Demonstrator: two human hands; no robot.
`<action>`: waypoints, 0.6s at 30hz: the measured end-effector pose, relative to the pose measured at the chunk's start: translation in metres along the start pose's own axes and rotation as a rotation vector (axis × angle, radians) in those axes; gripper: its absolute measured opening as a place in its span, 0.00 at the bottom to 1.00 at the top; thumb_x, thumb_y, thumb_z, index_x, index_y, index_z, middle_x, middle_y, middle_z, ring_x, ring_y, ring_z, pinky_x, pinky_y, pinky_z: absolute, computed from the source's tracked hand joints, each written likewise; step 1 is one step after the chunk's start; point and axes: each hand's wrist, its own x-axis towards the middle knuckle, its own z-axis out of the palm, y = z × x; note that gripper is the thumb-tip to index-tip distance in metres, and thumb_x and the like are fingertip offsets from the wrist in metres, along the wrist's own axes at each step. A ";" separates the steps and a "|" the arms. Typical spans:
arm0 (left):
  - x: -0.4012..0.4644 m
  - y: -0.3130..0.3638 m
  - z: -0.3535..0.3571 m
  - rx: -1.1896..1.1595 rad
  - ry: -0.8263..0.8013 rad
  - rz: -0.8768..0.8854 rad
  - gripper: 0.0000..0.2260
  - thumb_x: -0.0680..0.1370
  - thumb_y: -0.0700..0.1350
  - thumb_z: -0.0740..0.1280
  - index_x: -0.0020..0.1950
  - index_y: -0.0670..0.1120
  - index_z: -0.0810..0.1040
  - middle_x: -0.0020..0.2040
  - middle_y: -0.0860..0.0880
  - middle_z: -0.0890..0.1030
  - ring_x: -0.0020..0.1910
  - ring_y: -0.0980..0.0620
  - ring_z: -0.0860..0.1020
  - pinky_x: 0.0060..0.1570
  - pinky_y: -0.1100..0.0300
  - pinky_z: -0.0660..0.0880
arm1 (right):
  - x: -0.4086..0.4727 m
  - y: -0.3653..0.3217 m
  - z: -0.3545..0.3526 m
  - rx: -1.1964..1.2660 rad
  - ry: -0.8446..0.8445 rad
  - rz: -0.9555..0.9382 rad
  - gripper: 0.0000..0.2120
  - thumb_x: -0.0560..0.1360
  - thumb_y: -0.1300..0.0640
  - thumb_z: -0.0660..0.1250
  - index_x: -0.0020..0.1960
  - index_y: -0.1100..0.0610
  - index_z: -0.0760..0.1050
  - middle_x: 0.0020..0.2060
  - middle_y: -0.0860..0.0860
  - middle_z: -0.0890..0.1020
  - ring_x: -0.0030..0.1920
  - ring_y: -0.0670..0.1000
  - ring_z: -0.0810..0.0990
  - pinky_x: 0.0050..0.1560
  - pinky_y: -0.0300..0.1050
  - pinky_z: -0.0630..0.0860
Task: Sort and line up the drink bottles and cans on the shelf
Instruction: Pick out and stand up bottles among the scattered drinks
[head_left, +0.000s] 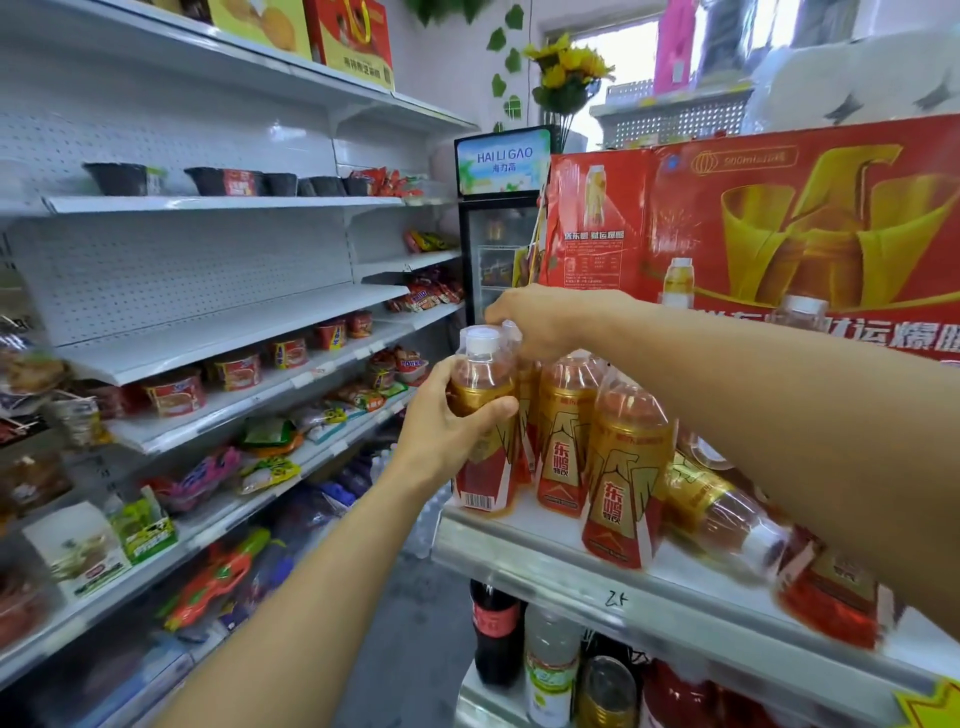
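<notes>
The left hand (451, 415) wraps its fingers around a clear plastic bottle (483, 415) with a gold-and-red label, upright at the shelf (524, 551) corner. Just behind, the right hand (540, 322) closes over a second bottle's cap (511, 332). Rightward, bottles stand near the front edge; one (722, 512) lies toppled.

You have gold-and-red labelled energy drink bottles on the top shelf (545, 545). The end bottle (480, 415) stands upright at the shelf's left corner, white cap on, barcode facing you. Just behind it a second bottle (511, 332) shows only its top. Two more upright bottles (563, 436) (626, 467) stand to the right. Further right, one bottle (727, 512) lies on its side, cap toward the edge.
</notes>
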 end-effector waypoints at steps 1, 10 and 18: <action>-0.001 -0.001 0.002 -0.005 -0.004 -0.006 0.27 0.69 0.54 0.77 0.65 0.55 0.72 0.55 0.55 0.81 0.53 0.58 0.80 0.53 0.55 0.79 | 0.000 0.001 -0.001 0.001 -0.008 -0.005 0.21 0.74 0.60 0.70 0.66 0.56 0.72 0.57 0.51 0.75 0.51 0.56 0.78 0.43 0.46 0.75; -0.013 0.003 0.005 -0.097 -0.074 -0.068 0.29 0.71 0.55 0.75 0.67 0.59 0.65 0.57 0.59 0.77 0.52 0.65 0.78 0.41 0.68 0.77 | -0.005 0.007 -0.007 0.066 -0.086 -0.035 0.21 0.76 0.60 0.68 0.68 0.52 0.72 0.64 0.49 0.73 0.57 0.52 0.75 0.52 0.46 0.71; -0.015 0.012 0.008 -0.097 -0.071 -0.118 0.32 0.72 0.54 0.74 0.70 0.59 0.62 0.58 0.60 0.76 0.53 0.64 0.77 0.41 0.67 0.76 | -0.011 0.008 -0.001 0.090 -0.072 0.027 0.31 0.78 0.54 0.66 0.78 0.50 0.58 0.76 0.52 0.62 0.73 0.57 0.65 0.67 0.52 0.67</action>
